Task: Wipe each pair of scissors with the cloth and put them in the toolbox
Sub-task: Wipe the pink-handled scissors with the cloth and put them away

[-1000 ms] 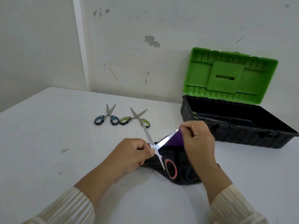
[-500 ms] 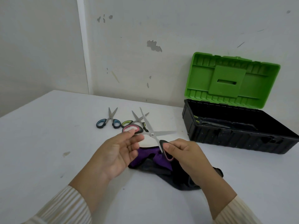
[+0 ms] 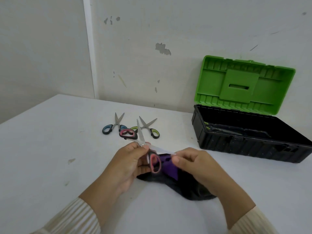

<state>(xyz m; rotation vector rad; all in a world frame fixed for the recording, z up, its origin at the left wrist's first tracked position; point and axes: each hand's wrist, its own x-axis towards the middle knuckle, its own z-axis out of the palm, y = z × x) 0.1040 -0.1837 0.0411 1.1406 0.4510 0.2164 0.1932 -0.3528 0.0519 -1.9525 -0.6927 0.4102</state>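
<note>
Pink-handled scissors (image 3: 141, 139) are spread open above the table. My left hand (image 3: 128, 162) pinches them at the pivot. One pink loop points away from me, the other hangs down over a dark grey and purple cloth (image 3: 170, 173) lying on the table. My right hand (image 3: 195, 164) pinches the tip of the blade that points right, just above the cloth. Blue-handled scissors (image 3: 114, 126) and green-handled scissors (image 3: 148, 128) lie further back on the table. The toolbox (image 3: 249, 146), black with an upright green lid, stands open at the right with scissors inside.
The white table (image 3: 50, 149) meets a scuffed wall behind. The table's left edge runs diagonally at the far left. My striped sleeves are at the bottom of the view.
The pink scissors have been turned in my hands. My left hand went from the handle loop to the pivot, and my right hand went from the other handle to the blade tip.
</note>
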